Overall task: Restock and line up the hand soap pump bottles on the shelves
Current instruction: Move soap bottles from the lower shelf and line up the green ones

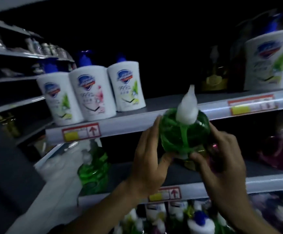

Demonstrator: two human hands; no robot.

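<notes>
I hold a green hand soap pump bottle (184,132) between both hands, in front of the edge of the upper shelf (137,122). My left hand (147,159) cups its left side, fingers (151,132) stretched up along the clear green wall and the thumb tucked under the base. My right hand (221,157) wraps the right side and the bottom, fingers curled closed against the bottle. Its white pump head (188,105) rises above my fingertips, nozzle pointing up and away from me, blurred.

Up and to the left of my left fingers, three white pump bottles (90,92) with blue pumps stand touching one another near the front of the upper shelf. Just below them, on the shelf lip, sits a red-framed price tag (80,132) with a yellow patch and an arrow. Down and left of my left hand, another green pump bottle (93,169) stands on the shelf below, beside a white bottle I cannot make out clearly. Up and right of my right fingers stands a larger white bottle (269,59), with a dark amber bottle (215,73) beside it. To the right of my right hand a reddish-purple bottle (279,149) rests in shadow. Below my wrists, more pump bottles crowd the lowest shelf, too blurred to sort.
</notes>
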